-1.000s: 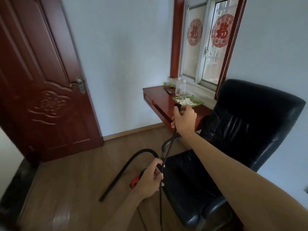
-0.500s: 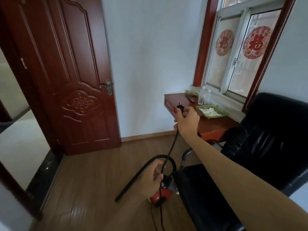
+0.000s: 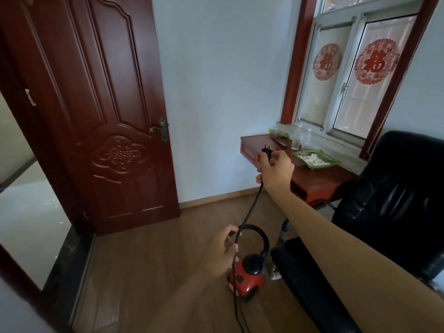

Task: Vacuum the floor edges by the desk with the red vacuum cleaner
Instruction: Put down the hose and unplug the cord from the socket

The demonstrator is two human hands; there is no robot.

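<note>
The small red vacuum cleaner stands on the wooden floor beside the chair, its black hose arching above it. A black power cord runs up from the floor. My left hand grips the cord low, just above the vacuum. My right hand is raised and holds the cord's plug, prongs pointing up, in front of the red-brown desk.
A black leather office chair fills the right side, close to the vacuum. The dark red door stands open at left, with a doorway and dark threshold beside it. On the desk sit a green tray and bottles. A baseboard lines the wall.
The view has swung left and back, showing more of the door and the whole vacuum. Both hands keep their grip on the cord; the plug hand stays raised.
</note>
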